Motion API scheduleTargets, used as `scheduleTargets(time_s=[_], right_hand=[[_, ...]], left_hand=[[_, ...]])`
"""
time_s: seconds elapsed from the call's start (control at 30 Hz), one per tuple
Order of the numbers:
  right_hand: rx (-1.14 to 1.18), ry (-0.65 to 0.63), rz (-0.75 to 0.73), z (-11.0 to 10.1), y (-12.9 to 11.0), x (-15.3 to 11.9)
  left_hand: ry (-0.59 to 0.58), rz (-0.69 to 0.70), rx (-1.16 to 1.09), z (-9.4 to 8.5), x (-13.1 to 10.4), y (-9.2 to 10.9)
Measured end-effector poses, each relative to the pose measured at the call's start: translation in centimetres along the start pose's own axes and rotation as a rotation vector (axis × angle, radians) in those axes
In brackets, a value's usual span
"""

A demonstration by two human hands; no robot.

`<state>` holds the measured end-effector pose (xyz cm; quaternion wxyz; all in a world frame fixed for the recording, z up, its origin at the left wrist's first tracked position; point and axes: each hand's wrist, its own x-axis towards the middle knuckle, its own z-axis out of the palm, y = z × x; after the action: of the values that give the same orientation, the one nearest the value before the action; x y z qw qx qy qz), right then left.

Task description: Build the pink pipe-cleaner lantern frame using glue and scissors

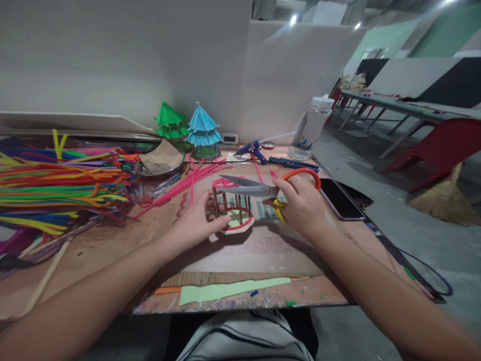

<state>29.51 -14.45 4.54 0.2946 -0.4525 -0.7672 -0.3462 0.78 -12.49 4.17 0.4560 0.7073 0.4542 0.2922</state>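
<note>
My left hand [193, 215] is closed round the left side of a small pavilion model [246, 221]. The model stands upright, with a pale octagonal base, thin brown posts and pink pipe cleaner round its base and top. In my right hand [306, 205] are orange-handled scissors [259, 189]. Their blades are spread and point left, level with the model's pink top. A yellow-handled tool [279, 209], perhaps pliers, shows under the same hand; its jaws are partly hidden. A short pink end sticks out near the right fingers.
Loose pink pipe cleaners [175, 188] lie behind my left hand, with a colourful heap [63, 180] farther left. At the back stand green [170, 122] and blue [203, 125] pavilions, a glue gun [252, 149] and a bottle [310, 128]. A phone [341, 199] lies at right.
</note>
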Motion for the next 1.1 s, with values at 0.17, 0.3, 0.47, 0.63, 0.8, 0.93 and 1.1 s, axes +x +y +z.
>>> scheduleTargets(time_s=[0.17, 0.3, 0.47, 0.63, 0.8, 0.93, 1.1], right_hand=[[0.013, -0.014, 0.006, -0.08, 0.00, 0.04], [0.007, -0.019, 0.022, -0.06, -0.03, 0.06], [0.008, -0.016, 0.023, 0.02, -0.05, 0.05], [0.018, -0.046, 0.029, -0.01, -0.03, -0.04], [0.003, -0.040, 0.025, -0.31, -0.12, 0.05], [-0.004, -0.032, 0.013, -0.75, -0.16, 0.11], [0.024, -0.083, 0.029, -0.90, -0.35, -0.19]], left_hand=[[-0.018, -0.008, -0.009, -0.02, -0.01, 0.06], [-0.015, -0.014, -0.028, 0.09, 0.06, -0.01], [-0.025, 0.002, -0.057, 0.10, 0.09, -0.33], [-0.020, 0.008, -0.045, 0.06, 0.08, -0.32], [-0.028, 0.002, -0.055, 0.13, 0.08, -0.35], [-0.016, -0.011, -0.044, 0.14, -0.02, -0.17], [-0.015, -0.021, -0.038, 0.08, -0.15, 0.11]])
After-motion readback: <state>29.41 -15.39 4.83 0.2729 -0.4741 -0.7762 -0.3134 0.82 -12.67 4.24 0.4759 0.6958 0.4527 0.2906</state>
